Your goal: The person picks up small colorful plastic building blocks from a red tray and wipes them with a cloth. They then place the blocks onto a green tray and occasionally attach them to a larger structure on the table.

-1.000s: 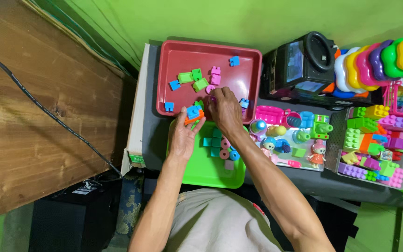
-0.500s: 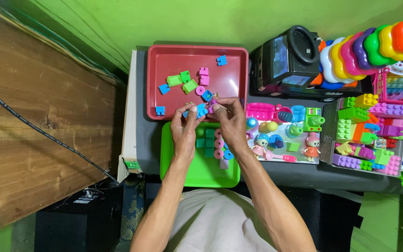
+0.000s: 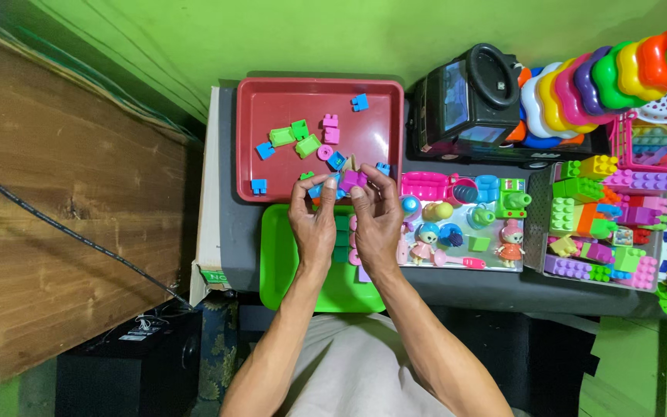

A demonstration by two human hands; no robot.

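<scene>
My left hand (image 3: 314,224) and my right hand (image 3: 376,220) meet over the near edge of a red tray (image 3: 272,116), above a green tray (image 3: 275,262). Together their fingertips pinch a small cluster of toy bricks (image 3: 349,181), purple on top with blue and orange bits. Loose blue, green and pink bricks (image 3: 303,139) lie scattered in the red tray. A few pink and teal pieces sit on the green tray, mostly hidden under my hands.
A black toy car (image 3: 468,100) stands right of the red tray. A boxed doll playset (image 3: 465,224) and a pack of big coloured bricks (image 3: 604,224) lie to the right. Stacking rings (image 3: 604,77) sit at the back right. A wooden panel (image 3: 55,232) flanks the left.
My hands came together from reaching into the red tray and now both hold the brick cluster at its near edge. The camera view shifted slightly.
</scene>
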